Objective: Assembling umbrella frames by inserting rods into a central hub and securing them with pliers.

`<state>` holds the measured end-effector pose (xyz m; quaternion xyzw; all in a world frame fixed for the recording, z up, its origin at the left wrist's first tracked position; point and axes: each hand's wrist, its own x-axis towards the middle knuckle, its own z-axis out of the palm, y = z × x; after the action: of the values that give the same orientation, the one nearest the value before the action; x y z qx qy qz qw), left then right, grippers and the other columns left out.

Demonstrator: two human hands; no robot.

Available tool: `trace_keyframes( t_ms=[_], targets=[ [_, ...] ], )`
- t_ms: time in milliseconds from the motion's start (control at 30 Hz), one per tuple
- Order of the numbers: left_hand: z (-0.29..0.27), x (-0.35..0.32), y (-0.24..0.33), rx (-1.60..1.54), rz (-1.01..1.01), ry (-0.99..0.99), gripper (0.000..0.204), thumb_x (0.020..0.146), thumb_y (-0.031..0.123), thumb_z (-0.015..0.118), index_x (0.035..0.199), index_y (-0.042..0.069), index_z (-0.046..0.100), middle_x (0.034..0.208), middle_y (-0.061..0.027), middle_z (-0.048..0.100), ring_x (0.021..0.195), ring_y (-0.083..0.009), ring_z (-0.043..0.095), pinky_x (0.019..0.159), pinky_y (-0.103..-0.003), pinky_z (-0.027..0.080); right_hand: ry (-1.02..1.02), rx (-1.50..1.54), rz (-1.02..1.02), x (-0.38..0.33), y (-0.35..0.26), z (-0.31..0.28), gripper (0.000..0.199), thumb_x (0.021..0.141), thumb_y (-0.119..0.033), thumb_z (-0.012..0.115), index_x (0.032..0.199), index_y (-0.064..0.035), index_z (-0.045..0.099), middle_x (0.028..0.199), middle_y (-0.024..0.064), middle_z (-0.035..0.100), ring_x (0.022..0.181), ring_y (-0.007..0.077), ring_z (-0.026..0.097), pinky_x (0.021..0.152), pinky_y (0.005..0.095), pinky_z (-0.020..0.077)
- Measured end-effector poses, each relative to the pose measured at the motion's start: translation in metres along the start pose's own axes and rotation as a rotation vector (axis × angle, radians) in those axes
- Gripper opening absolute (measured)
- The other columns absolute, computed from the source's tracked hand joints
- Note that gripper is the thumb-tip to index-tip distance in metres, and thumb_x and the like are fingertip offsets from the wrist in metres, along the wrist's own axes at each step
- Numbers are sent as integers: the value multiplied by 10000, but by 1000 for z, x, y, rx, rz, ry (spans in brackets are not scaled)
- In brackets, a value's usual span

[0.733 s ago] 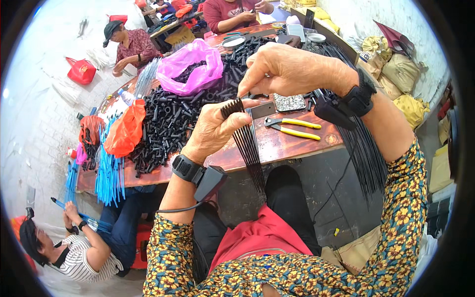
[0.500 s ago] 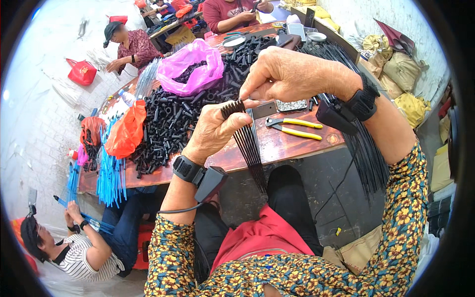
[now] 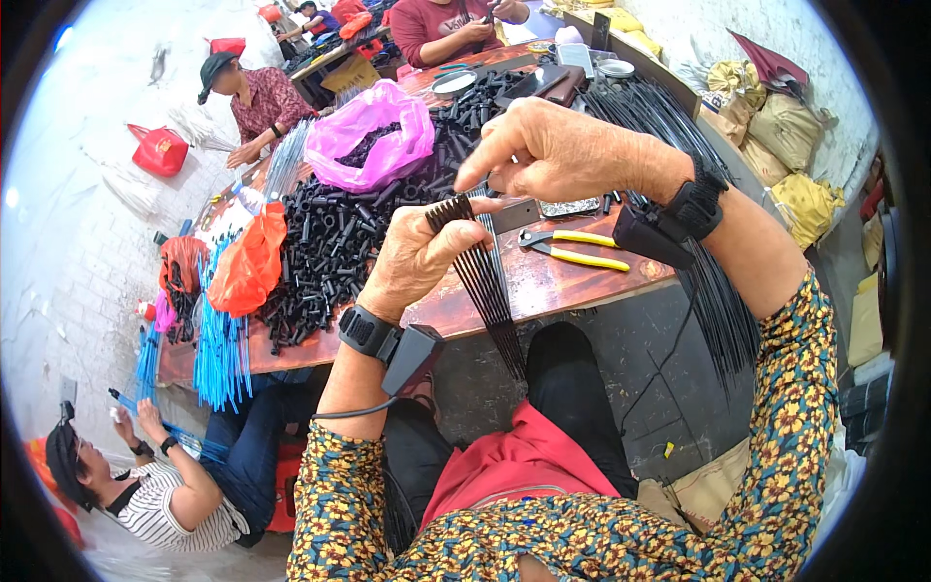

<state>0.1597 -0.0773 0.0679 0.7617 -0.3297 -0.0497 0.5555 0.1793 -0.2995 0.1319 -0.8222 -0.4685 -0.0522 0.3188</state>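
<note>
My left hand [image 3: 419, 254] grips a fanned bundle of thin black cable ties [image 3: 485, 276], heads up, tails hanging down past the table edge. Just above it, my right hand [image 3: 562, 150] pinches at the top of the bundle near the heads with thumb and forefinger. Both wrists wear black bands with small devices. A large heap of short black plastic tubes [image 3: 335, 242] lies on the wooden table [image 3: 562, 281] left of my hands. Yellow-handled pliers [image 3: 572, 247] rest on the table under my right wrist.
A pink plastic bag [image 3: 373, 131] and an orange bag [image 3: 247, 262] sit on the tube heap. Long black ties [image 3: 718, 310] hang off the right table edge. Blue ties [image 3: 218, 344] hang at the left. Other people sit at the far end and on the floor at lower left.
My hands and the bundle stay in nearly the same place; the right fingers shift slightly at the tie heads.
</note>
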Motion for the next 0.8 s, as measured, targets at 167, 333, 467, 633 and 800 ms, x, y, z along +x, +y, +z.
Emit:
trace_keyframes(
  t_ms=[167,333,467,633,800],
  targets=[
    [2,1,2,17,-7,6,272,932,218,635,1085,3,700,744,3,677,708,-43,584,664,-232,492,58,64,3,-3,-1,4,401,737,36,590,1136,30,636,665,38,550,598,82,535,547,252,437],
    [1,0,-5,66,-7,-13,236,931,207,638,1011,-4,707,768,-13,694,728,-64,617,681,-238,504,268,-90,-104,3,-19,22,462,737,18,605,1197,14,569,657,89,589,593,167,584,580,307,481],
    [10,0,-2,-89,-16,-20,181,924,147,642,986,-11,706,836,-49,710,793,-103,656,748,-257,534,323,-138,-68,-2,-25,28,557,710,-66,720,1237,13,556,728,138,636,640,234,627,610,333,503],
    [13,-3,3,-303,-22,15,205,949,118,588,1072,-38,642,920,-124,702,874,-194,685,814,-331,554,248,-3,-5,-15,-9,3,527,733,-221,781,1158,37,606,791,109,656,685,163,609,624,287,500],
    [17,5,1,-479,49,66,191,942,200,594,967,12,617,853,-139,691,916,-304,688,822,-379,542,-196,262,350,-49,37,24,298,721,-189,786,916,22,707,779,92,695,714,135,631,659,290,503]
  ],
)
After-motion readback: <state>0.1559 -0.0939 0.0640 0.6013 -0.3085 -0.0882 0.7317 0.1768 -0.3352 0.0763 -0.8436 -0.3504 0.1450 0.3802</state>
